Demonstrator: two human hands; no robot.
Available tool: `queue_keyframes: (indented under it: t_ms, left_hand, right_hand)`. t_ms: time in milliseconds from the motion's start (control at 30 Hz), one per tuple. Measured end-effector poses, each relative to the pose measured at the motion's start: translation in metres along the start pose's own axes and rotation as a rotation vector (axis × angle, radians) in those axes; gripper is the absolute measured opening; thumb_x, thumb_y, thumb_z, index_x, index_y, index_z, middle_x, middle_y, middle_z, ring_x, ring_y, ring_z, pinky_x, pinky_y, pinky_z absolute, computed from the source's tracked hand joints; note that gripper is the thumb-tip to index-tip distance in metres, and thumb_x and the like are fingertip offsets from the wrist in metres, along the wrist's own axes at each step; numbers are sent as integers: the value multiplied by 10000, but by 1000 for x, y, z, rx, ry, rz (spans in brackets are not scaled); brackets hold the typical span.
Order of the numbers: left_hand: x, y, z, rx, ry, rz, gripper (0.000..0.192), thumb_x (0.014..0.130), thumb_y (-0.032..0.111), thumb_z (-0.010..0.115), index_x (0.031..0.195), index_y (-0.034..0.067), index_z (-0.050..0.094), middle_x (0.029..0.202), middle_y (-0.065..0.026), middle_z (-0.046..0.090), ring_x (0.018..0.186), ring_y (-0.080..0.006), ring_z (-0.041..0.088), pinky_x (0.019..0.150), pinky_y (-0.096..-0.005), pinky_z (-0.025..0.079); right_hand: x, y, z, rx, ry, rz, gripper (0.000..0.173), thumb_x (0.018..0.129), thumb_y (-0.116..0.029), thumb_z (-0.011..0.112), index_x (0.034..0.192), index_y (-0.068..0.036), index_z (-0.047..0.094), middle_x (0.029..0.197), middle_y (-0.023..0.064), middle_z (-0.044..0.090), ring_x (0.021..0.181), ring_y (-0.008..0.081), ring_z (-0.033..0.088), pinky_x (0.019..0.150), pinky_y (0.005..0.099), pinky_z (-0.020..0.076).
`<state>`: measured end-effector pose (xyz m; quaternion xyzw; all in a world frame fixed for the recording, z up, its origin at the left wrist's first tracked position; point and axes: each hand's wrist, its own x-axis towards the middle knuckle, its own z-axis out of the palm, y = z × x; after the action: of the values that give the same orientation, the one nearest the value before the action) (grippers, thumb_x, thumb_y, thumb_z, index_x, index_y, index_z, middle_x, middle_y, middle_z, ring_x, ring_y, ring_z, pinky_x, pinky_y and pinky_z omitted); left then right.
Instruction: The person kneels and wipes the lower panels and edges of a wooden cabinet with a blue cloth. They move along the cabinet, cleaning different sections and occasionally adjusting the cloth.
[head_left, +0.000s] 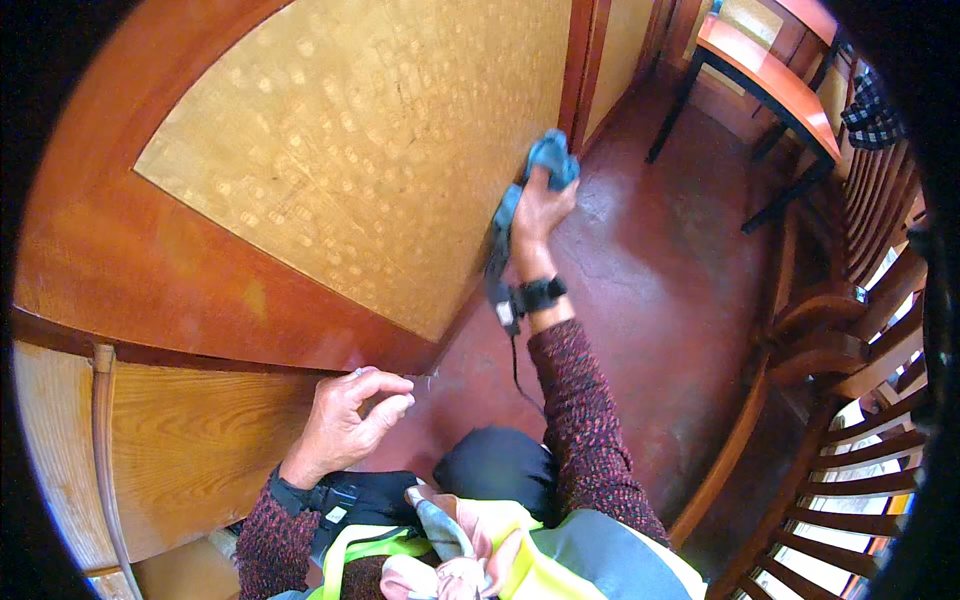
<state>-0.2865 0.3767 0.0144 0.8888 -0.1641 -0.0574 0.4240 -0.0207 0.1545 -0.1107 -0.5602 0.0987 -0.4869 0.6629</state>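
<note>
My right hand (541, 206) grips a bunched blue cloth (553, 159) low down by the far end of a wooden panel, and a strip of the cloth trails back along the wrist. The panel has a reddish-brown frame (225, 277) and a yellowish inset (360, 157) marked with many pale spots. At the near corner of the frame is my left hand (349, 420), its thumb and forefinger curved with a small gap between them. I see nothing held in it; its other fingers are mostly hidden. Both wrists wear dark bands, the right one with a cable.
A dark red floor (637, 315) runs between the panel and a slatted wooden railing (862, 480). An orange-topped table (772, 75) with black legs stands at the far right, near a checked cloth (874, 112). Wood-grain boarding (210, 435) and a thin upright pipe (105, 450) are at left.
</note>
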Motion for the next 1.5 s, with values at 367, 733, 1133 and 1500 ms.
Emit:
queue_keyframes:
  t_ms: [367,733,1133,1500]
  left_hand:
    - [6,3,6,-18,-7,-129,146,899,47,662,1033,-3,690,861,-83,738,799,-139,706,724,-291,557]
    - [6,8,-1,-20,-37,-217,175,879,38,709,1051,8,702,955,-105,732,846,-165,702,730,-289,554]
    - [6,19,-3,159,-31,-226,150,900,45,663,1040,-4,690,863,-96,747,805,-169,728,749,-312,568]
    - [10,35,-3,207,-23,-311,145,867,27,712,1012,14,717,920,-124,739,817,-186,713,740,-299,561]
  right_hand:
    - [-73,-35,-43,98,-252,172,215,897,-67,690,1100,-46,625,1038,67,617,1005,211,615,907,349,492]
    - [74,10,4,241,-64,353,96,927,-129,677,1012,-95,648,784,-12,599,697,112,563,607,332,502]
    - [96,62,-63,736,-56,678,308,1008,-273,431,711,-190,442,672,-23,507,601,148,533,577,345,504]
    - [-28,144,-52,1036,180,842,176,956,-53,483,810,-144,445,551,43,444,386,182,411,364,365,402]
